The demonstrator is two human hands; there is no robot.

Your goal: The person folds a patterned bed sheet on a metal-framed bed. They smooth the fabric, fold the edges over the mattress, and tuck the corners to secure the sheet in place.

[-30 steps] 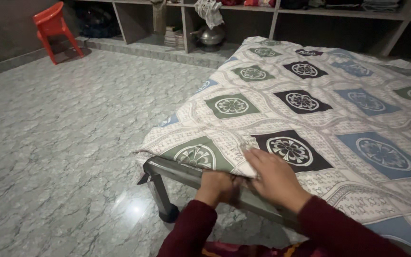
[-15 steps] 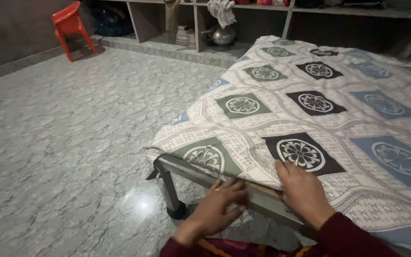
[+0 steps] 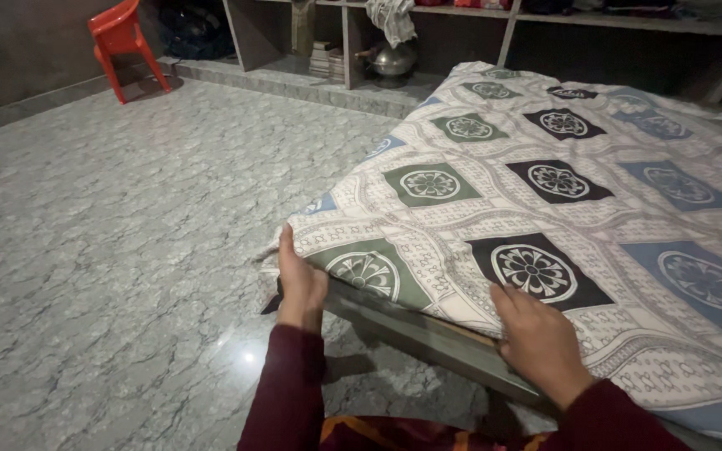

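At the bed's near corner, your left hand point(image 3: 301, 282) lies flat and open against the sheet point(image 3: 495, 188), fingers pointing up along its edge. Your right hand point(image 3: 536, 338) presses open-palmed on the sheet's near hem, above the metal frame point(image 3: 415, 330), gripping nothing. Across the marbled floor point(image 3: 110, 217) stands a red chair point(image 3: 123, 38).

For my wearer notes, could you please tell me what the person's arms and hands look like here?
Both arms wear long, dark maroon sleeves reaching the wrists. The left hand and right hand are bare: no gloves, and no ring or watch shows. Below the arms, a garment with maroon and orange stripes is partly in view.
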